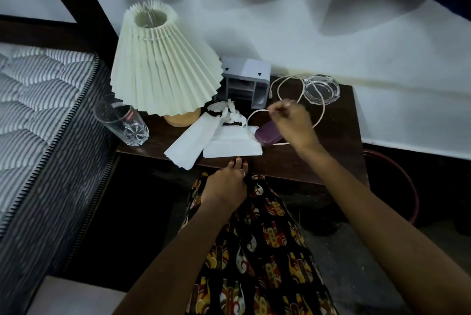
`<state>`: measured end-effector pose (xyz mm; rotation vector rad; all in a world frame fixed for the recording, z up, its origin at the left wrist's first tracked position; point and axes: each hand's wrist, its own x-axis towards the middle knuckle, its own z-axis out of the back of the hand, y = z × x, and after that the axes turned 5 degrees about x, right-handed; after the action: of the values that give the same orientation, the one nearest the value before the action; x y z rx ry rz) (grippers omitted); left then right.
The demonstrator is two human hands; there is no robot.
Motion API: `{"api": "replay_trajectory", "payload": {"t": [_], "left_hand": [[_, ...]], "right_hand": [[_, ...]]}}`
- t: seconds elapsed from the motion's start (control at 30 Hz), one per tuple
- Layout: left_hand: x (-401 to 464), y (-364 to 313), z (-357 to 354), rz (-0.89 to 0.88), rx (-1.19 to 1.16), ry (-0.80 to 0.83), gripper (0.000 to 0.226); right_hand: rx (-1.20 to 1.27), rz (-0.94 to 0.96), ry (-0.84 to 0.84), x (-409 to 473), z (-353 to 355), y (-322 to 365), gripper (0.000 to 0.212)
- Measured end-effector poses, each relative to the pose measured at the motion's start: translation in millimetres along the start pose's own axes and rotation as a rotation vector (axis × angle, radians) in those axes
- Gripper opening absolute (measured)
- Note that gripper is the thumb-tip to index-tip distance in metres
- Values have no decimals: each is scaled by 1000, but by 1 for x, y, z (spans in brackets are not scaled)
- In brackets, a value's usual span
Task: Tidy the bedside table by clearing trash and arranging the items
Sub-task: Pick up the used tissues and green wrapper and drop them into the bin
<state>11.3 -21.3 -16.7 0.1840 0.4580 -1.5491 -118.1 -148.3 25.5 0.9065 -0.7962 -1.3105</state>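
On the dark bedside table (293, 161) lie flat white tissues (224, 145), a crumpled tissue (230, 112), a purple case (267, 133) and a looped white cable (288, 85). My right hand (290, 121) hovers over the case and pinches the cable between its fingertips. My left hand (229, 179) rests at the table's front edge, its fingertips touching the edge of the flat tissue and holding nothing.
A pleated cream lamp (160, 65) leans at the table's left back. A drinking glass (122, 121) stands at the left corner. A grey organizer box (246, 82) and a glass ashtray (322, 89) sit at the back. A striped mattress (38, 116) lies to the left.
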Motion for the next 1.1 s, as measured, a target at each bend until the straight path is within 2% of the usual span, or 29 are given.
{"api": "replay_trajectory", "payload": {"t": [0.1,0.27,0.4,0.53,0.7,0.83,0.9,1.0,1.1], "left_hand": [[1,2,-2,-16,-15,-3,53],[1,2,-3,-24,-26,-22,52],[1,2,-4,-21,-39,-53,51],[1,3,-4,-24,-37,-44,52],[0,3,-2,-33,-22,-31,52],[-1,1,0,-28,-12,-21,52],[-1,0,0,-24,-14,-10,52],[0,0,-2,-16,-8,-9,53],[-1,-2,-2,-7,4,-18,53]], "right_hand": [[-88,6,129,6,-38,-2,14],[-268,-17,147,19,-72,-4,34],[-397,-47,167,29,-80,-3,30],[-395,-5,176,32,-79,-4,20],[-238,53,138,20,-50,7,21],[-98,40,86,-4,1,5,22],[-61,26,29,-18,33,-9,16],[-123,-18,-126,-33,84,-40,11],[-31,-197,-337,-47,131,-82,11]]}}
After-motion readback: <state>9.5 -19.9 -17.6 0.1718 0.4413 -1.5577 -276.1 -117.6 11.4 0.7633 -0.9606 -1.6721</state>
